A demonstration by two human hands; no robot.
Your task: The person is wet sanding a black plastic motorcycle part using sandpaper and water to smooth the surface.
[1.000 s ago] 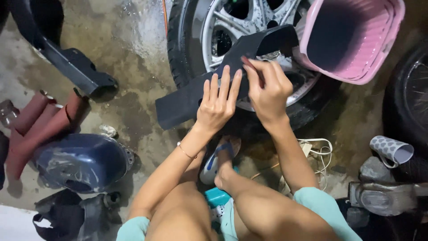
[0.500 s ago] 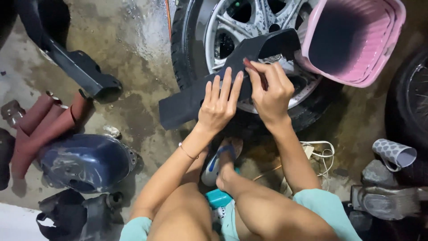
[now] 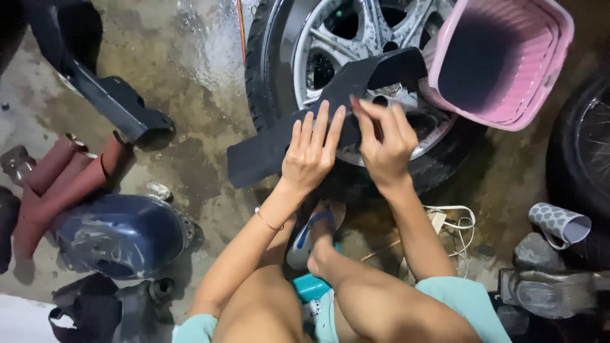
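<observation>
The floor (image 3: 190,57) is grey concrete, wet and shiny near the top, with dark stains. A big car wheel (image 3: 356,82) lies on it, with a pink plastic basket (image 3: 502,63) beside it. On the left are a dark blue shell (image 3: 114,232), some dark red pieces (image 3: 63,181) and a black part (image 3: 114,101). A white cord (image 3: 454,219) and a patterned cup (image 3: 559,223) lie on the right.
</observation>
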